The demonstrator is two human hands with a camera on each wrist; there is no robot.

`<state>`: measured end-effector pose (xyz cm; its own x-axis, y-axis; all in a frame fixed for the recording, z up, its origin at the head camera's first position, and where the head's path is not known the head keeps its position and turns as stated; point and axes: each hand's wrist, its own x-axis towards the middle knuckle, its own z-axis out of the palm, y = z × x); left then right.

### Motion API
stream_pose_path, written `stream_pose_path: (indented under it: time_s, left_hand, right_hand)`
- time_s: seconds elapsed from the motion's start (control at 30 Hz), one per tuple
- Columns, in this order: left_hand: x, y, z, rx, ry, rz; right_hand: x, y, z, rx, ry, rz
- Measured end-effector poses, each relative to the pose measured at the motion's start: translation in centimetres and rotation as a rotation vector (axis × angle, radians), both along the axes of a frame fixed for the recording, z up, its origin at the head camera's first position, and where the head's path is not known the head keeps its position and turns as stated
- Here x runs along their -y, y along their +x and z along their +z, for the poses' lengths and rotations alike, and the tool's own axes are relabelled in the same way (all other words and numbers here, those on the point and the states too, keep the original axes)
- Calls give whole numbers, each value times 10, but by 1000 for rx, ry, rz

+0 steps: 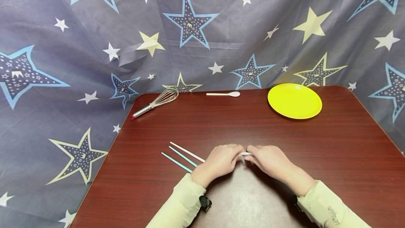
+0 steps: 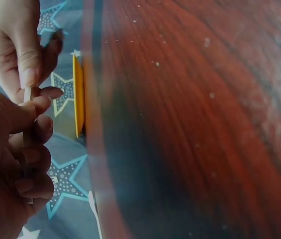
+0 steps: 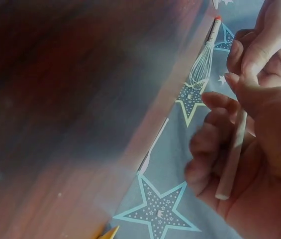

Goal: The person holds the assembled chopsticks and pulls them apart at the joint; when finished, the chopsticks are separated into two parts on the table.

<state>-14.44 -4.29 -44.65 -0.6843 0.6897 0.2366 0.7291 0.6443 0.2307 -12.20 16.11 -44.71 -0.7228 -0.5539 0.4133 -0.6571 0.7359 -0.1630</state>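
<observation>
A thin pale stick point(image 1: 246, 153) spans the short gap between my two hands, above the middle of the table. My left hand point(image 1: 224, 158) pinches one part of it between thumb and forefinger, the other fingers curled along it in the left wrist view. My right hand point(image 1: 272, 160) grips the other part; in the right wrist view the stick's blunt end point(image 3: 223, 195) shows below the palm. Three slim sticks lie side by side left of my left hand: a pink one point(image 1: 187, 151), a light blue one point(image 1: 182, 156) and a teal one point(image 1: 176, 162). My left hand and forearm hide their near ends.
On the dark red wooden table point(image 1: 341, 143), a wire whisk point(image 1: 161, 99) lies at the back left. A white spoon point(image 1: 223, 94) lies along the back edge, and a yellow plate point(image 1: 295, 101) sits at the back right. Behind hangs a grey star-patterned cloth point(image 1: 215, 59).
</observation>
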Motion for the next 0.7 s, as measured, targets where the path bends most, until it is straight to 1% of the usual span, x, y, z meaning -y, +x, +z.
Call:
stream_pose_path:
  time_s: [0.17,0.33,0.5,0.7]
  left_hand:
    - [-2,1,-1,-11,-66,14]
    - [-4,2,-1,-6,-120,14]
    - [-4,2,-1,1,-114,5]
    - [-3,2,-1,9,-59,-6]
  right_hand:
    - [2,0,2,5,49,-31]
    - [2,0,4,8,73,-33]
    - [2,0,5,31,73,-30]
    - [1,0,8,67,66,-37]
